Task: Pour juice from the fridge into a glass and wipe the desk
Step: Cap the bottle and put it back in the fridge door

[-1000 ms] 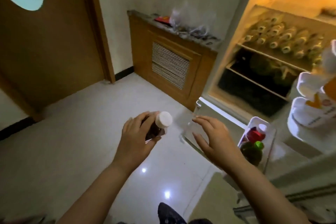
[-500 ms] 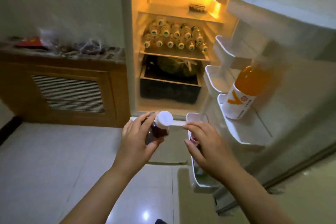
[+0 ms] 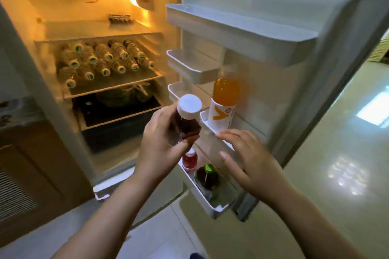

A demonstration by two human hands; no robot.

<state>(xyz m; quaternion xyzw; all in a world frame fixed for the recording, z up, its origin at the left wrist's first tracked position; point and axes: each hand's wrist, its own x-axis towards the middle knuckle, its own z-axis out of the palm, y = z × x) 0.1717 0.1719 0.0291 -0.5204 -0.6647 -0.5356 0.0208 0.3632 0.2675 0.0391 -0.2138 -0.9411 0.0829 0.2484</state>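
Observation:
My left hand [image 3: 160, 149] grips a small bottle of dark red juice [image 3: 186, 123] with a white cap, held upright in front of the open fridge [image 3: 130, 157]. Just to its right, my right hand [image 3: 250, 160] hovers with spread fingers and holds nothing, close to the door shelves. An orange juice bottle [image 3: 225, 99] with a white label stands on a middle shelf of the fridge door [image 3: 273, 52]. No glass and no desk are in view.
The lowest door shelf [image 3: 210, 206] holds a red bottle [image 3: 190, 160] and a dark bottle with a green cap [image 3: 207, 176]. Several small bottles [image 3: 101, 61] lie on an inner shelf. A wooden cabinet [image 3: 31, 174] stands left of the fridge.
The view has swung from the floor and cabinet to the open fridge and come closer. My left hand has raised the dark juice bottle; my right hand stays open beside it.

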